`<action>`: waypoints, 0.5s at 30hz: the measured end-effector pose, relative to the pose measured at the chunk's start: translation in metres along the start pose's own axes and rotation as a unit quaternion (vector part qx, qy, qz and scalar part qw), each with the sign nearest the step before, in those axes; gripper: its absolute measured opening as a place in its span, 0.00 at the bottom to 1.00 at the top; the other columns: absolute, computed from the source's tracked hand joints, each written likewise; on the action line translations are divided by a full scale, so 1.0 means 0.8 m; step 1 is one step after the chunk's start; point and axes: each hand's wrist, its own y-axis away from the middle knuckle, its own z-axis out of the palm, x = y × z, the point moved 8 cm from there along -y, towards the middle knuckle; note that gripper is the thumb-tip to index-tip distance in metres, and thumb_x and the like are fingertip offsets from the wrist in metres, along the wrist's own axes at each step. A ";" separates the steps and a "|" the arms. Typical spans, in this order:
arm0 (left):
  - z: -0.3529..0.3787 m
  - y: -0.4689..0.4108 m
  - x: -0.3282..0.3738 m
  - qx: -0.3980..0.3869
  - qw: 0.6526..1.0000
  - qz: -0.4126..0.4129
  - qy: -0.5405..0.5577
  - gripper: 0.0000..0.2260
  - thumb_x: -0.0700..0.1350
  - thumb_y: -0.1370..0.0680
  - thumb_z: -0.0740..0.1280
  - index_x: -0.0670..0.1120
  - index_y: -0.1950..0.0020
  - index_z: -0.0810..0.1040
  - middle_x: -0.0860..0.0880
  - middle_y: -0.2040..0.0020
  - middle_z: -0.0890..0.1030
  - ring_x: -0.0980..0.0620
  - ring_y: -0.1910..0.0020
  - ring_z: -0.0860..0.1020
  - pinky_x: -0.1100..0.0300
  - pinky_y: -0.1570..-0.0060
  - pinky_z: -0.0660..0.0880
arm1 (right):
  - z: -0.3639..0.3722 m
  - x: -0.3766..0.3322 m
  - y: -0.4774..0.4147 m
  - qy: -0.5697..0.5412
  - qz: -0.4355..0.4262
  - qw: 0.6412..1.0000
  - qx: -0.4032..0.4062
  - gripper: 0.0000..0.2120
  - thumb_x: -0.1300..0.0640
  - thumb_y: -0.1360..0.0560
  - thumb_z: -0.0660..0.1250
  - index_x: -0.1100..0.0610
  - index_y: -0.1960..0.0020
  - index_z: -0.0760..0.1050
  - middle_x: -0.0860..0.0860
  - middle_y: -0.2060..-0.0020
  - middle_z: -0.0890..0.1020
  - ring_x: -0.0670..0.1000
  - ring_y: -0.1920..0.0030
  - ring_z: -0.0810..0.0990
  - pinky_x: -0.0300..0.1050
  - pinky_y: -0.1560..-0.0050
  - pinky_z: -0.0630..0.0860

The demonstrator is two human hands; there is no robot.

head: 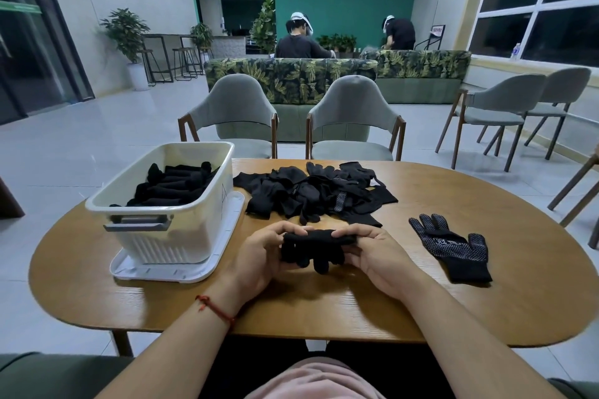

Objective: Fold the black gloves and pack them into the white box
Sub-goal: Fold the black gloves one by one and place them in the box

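A: Status on the held glove (312,246)?
B: Between both hands, just above the tabletop (324,304), near its front edge. Long axis runs left-right, one end in each grip. The glove's fingers hang off the lower edge toward the person, so the fold looks part done (my read, not certain).
A: Grips?
B: Left grip (259,256): fingers curled over the top of the left end, thumb on the near side, pinching cloth. Right grip (379,253): same on the right end, fingertips on top, closed on cloth. Nothing else in either.
A: Where's the white box (168,243) from there?
B: Left and a bit further away, just beside the left grip, not touching it. It sits on a white lid (181,272). Folded gloves (175,186) lie inside; can't tell how full past the near wall. Left grip is nearer for the drop; the right would have to cross over.
A: What's left to fold?
B: Loose pile (311,194) just beyond the hands, mid-tabletop. One single glove (453,246) flat to the right of the right grip, dotted palm up, fingers pointing away. Likely the mate.
A: Risk?
B: The bundle could spring open if one end is released before the tuck holds.
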 end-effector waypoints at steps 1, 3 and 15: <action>-0.001 0.001 -0.001 0.004 1.000 -0.004 0.005 0.16 0.40 0.16 0.54 0.38 0.46 0.82 0.39 0.33 0.82 0.35 0.40 0.80 0.45 0.49 0.81 | -0.001 0.001 0.000 0.001 0.004 1.000 0.003 0.26 0.75 0.16 0.49 0.65 0.51 0.87 0.66 0.41 0.85 0.65 0.41 0.85 0.55 0.45 0.84; -0.003 0.000 -0.003 0.027 1.000 -0.007 -0.013 0.15 0.46 0.15 0.60 0.37 0.47 0.81 0.40 0.34 0.83 0.39 0.43 0.82 0.45 0.49 0.81 | -0.003 0.002 0.001 0.000 0.006 1.000 -0.005 0.24 0.71 0.17 0.49 0.68 0.48 0.85 0.69 0.40 0.83 0.67 0.40 0.83 0.58 0.43 0.83; -0.005 0.012 0.054 0.145 0.974 0.113 -0.135 0.14 0.38 0.20 0.74 0.45 0.35 0.79 0.39 0.45 0.86 0.41 0.49 0.87 0.52 0.52 0.85 | 0.037 -0.053 0.004 0.117 -0.150 0.977 0.096 0.12 0.65 0.28 0.82 0.58 0.56 0.79 0.57 0.54 0.83 0.58 0.51 0.87 0.57 0.52 0.87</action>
